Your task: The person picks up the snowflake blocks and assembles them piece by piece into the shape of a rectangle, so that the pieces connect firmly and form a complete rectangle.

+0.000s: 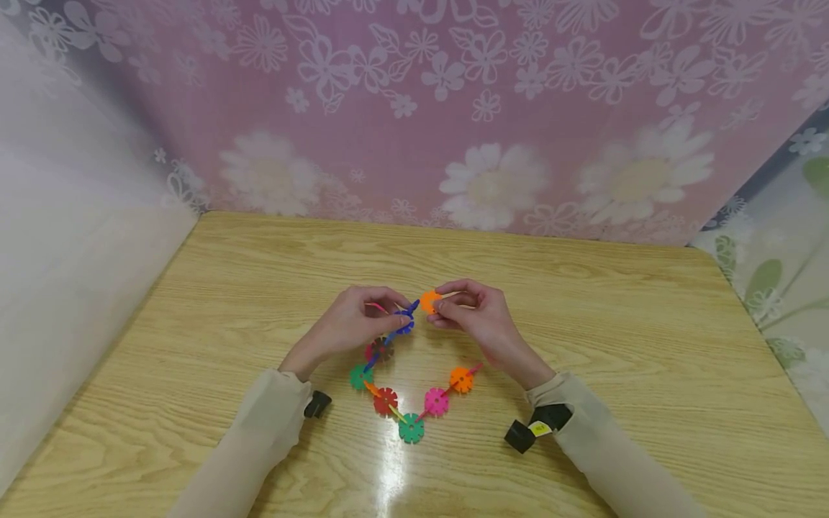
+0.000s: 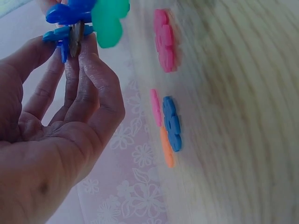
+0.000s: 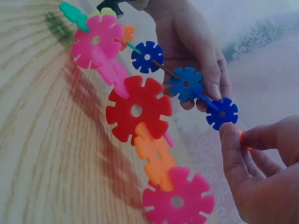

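A chain of notched plastic discs in several colours hangs in a loop, with a green disc [image 1: 411, 429] at its near end. My left hand [image 1: 350, 320] pinches the chain's upper left part at a light blue disc [image 3: 186, 84] and a blue disc [image 1: 406, 324]. My right hand [image 1: 482, 316] pinches an orange disc [image 1: 429, 301] between thumb and fingers, right at the edge of the chain's dark blue end disc [image 3: 222, 113]. From the chain's right side, an orange disc [image 1: 461, 380] and a pink disc [image 1: 437, 401] show below my right wrist.
Beyond my left hand, a pink disc [image 2: 164, 41], a blue disc [image 2: 172, 123] and an orange disc [image 2: 167, 148] lie on the wood-grain table [image 1: 648, 345]. A flowered pink curtain [image 1: 388, 144] hangs behind the table's far edge. Each wrist wears a black camera [image 1: 520, 436].
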A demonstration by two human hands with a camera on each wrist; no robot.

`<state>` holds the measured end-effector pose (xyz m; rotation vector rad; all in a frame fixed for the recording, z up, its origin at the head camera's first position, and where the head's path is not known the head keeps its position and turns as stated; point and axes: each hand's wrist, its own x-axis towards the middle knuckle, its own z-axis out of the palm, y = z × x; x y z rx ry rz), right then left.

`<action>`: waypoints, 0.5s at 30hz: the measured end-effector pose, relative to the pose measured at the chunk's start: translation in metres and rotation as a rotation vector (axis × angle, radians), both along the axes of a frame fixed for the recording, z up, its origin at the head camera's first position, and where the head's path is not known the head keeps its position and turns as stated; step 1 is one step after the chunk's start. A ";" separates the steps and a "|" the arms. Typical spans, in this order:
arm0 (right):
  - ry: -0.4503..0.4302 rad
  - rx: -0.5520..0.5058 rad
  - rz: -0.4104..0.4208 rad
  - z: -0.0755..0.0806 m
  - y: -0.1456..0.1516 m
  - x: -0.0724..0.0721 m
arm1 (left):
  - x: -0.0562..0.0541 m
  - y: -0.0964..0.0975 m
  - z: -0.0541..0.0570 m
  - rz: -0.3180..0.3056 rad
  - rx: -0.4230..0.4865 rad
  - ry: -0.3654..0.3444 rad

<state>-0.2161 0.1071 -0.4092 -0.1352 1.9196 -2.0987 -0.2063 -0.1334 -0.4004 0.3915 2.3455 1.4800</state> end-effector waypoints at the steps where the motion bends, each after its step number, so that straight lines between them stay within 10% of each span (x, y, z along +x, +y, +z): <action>1: 0.000 0.001 0.000 0.000 0.000 0.000 | 0.000 0.000 0.000 -0.001 -0.001 0.000; 15: -0.016 0.012 -0.006 0.002 -0.001 0.000 | -0.001 -0.001 -0.001 -0.009 -0.004 0.017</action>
